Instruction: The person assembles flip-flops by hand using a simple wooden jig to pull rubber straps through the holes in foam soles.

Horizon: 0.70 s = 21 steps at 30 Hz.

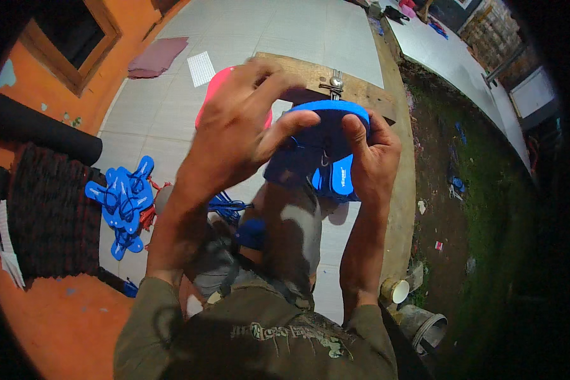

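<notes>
A sandal sole (pixel 323 130), bright blue along its edge and dark on the face toward me, is held up in front of my lap. My right hand (pixel 375 149) pinches its right side, thumb on the near face and fingers behind. At its left edge is the thumb of my left hand (pixel 237 120); the other fingers are spread and raised, slightly blurred. A small pale loop (pixel 325 158) shows at the lower part of the sole. Below it lie blue sandal pieces (pixel 341 177). Partly hidden behind my left hand is a pinkish-red sole (pixel 216 88).
A wooden board (pixel 361 95) with a metal fitting (pixel 335 82) stands ahead. Blue sandals with straps (pixel 123 199) are heaped on the left, beside dark sheets (pixel 54 215) and a black roll (pixel 44 130). Blue cords (pixel 228 206) lie near my legs. Right of the tiled floor, buckets (pixel 424 326) stand by a dirt strip.
</notes>
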Tool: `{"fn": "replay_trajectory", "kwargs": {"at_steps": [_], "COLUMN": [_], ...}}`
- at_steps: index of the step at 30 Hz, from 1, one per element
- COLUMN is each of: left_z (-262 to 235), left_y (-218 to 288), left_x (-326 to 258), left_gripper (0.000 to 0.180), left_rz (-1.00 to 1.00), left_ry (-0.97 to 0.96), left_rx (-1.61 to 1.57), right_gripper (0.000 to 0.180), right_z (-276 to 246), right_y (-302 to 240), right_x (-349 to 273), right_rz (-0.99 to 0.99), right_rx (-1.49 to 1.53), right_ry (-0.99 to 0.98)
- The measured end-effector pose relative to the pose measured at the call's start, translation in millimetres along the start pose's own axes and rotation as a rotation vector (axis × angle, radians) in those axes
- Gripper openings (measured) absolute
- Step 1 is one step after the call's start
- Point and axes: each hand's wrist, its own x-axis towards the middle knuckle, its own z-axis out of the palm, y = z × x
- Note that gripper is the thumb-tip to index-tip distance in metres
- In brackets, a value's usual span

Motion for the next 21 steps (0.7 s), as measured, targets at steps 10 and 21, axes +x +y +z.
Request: {"fn": "replay_trajectory", "kwargs": {"at_steps": [10, 21], "left_z": [55.7, 62.5], "left_y": [10.7, 3.2], "left_x": [-10.8, -78.9], "left_gripper": [0.037, 0.042], "left_rz": [-0.362, -0.300], "left_ry": [0.144, 0.138], "left_rx": [-0.478, -0.707], "right_gripper": [0.038, 0.031], "right_z": [9.5, 13.7], "right_y": [2.7, 28.5], "right_x": [-21.2, -76.2], "right_rz": [0.024, 0.080], "right_rx": [-0.067, 0.134], "right_ry": [0.114, -0.052]}}
